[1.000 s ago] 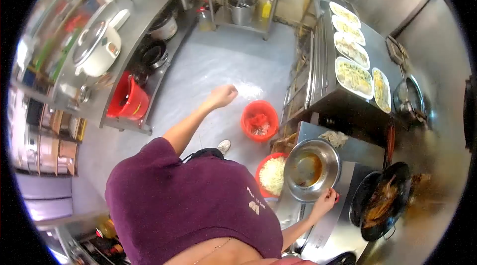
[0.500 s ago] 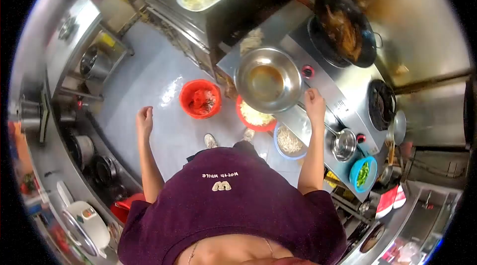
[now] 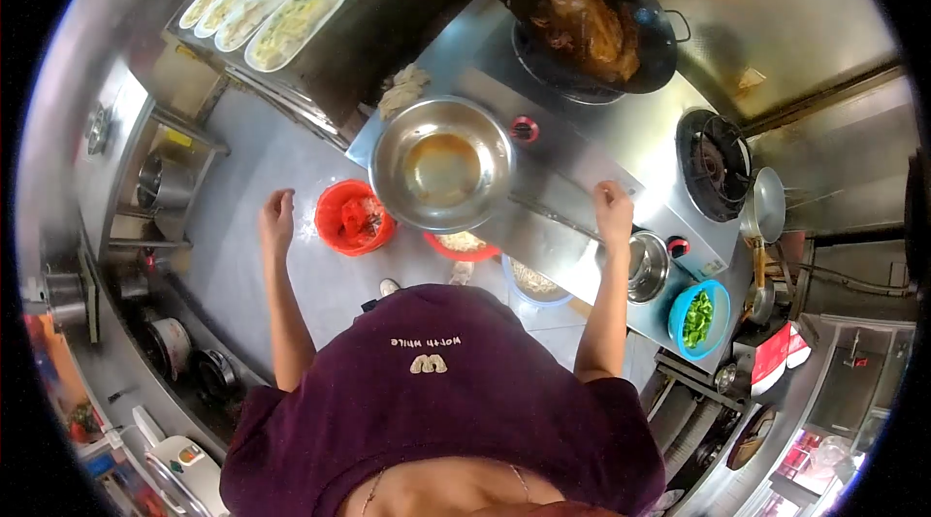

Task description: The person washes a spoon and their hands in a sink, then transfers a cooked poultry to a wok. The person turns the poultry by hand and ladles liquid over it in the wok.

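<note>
My left hand point(image 3: 277, 218) hangs over the floor at the left with its fingers loosely curled and nothing visible in them. The nearest thing to it is a red bucket point(image 3: 356, 217) with a red bag inside. My right hand point(image 3: 613, 210) is closed above the front of the steel stove counter point(image 3: 553, 182), and I see nothing in it. Just beside my right forearm is a steel ladle bowl or pot point(image 3: 649, 267). Past it stands a blue bowl of chopped greens point(image 3: 700, 319). A wide steel basin point(image 3: 441, 164) with brown liquid sits between my hands, ahead of me.
A wok point(image 3: 592, 22) with browned poultry in it rests on the far burner. An unoccupied burner point(image 3: 714, 165) is at the right. Several oval plates of food point(image 3: 294, 27) line the counter ahead left. Below the basin are a red tub point(image 3: 463, 245) and a blue basket point(image 3: 536, 282).
I have moved toward the stove and turned right, so the wok, basin and plates have shifted left in view. Both hands keep much the same curled pose.
</note>
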### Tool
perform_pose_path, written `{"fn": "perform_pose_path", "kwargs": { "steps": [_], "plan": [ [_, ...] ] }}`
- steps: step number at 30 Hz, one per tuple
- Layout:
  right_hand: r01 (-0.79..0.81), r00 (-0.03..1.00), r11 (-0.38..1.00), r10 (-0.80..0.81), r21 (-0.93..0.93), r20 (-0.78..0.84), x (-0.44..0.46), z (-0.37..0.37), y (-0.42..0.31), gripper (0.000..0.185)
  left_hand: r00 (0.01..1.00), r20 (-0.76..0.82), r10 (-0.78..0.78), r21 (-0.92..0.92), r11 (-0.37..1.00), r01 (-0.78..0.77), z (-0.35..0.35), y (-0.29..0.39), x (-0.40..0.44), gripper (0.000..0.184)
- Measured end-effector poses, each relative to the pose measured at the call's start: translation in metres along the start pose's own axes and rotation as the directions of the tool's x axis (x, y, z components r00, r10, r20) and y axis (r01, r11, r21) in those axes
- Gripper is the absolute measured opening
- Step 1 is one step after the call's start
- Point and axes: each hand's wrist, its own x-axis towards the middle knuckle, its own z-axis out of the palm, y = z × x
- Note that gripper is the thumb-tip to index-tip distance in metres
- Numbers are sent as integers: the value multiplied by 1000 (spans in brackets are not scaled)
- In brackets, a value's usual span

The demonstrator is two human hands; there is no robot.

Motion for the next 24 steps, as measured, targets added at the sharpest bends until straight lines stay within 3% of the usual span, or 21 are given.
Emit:
{"fn": "perform_pose_path", "kwargs": {
  "steps": [4, 5, 6, 8, 10, 13, 16, 19, 23, 24],
  "plan": [
    [-3, 998, 996, 8, 92, -56, 55, -39, 10, 16, 999, -11, 46, 103, 994, -45, 27, 43, 10, 23],
    [44, 996, 998, -47, -35, -81, 75, -47, 10, 18, 999, 14, 34, 97, 995, -35, 30, 47, 8, 23],
    [27, 996, 997, -33, -67, -77, 93, -59, -5, 20, 999, 37, 21, 88, 996, -24, 32, 50, 6, 23],
    [151, 977, 978, -170, -146, -128, 131, -69, -19, 21, 998, 57, 23, 64, 998, -27, 35, 40, 6, 22],
    [224, 969, 948, -242, -225, -54, 173, -75, -29, 25, 997, 53, 52, 39, 998, -54, 32, 5, 7, 20],
    [112, 984, 956, -69, -273, 162, 236, -64, -28, 27, 999, -23, 50, 68, 997, -48, 29, 2, 1, 20],
    [101, 973, 918, -11, -383, 229, 280, -39, -16, 34, 1000, -12, 9, 64, 998, -9, 29, -4, 7, 21],
    [-81, 966, 889, 182, -451, 185, 310, -9, 5, 42, 1000, -1, -1, 111, 994, 1, 28, 17, 18, 21],
    [-239, 937, 861, 325, -450, 125, 304, -5, -30, 46, 1000, -22, 22, 114, 993, -19, 29, 16, 39, 23],
    [-247, 922, 880, 343, -405, 182, 315, 3, -14, 47, 999, -34, 21, 100, 995, -17, 29, 12, 45, 23]
  ]
}}
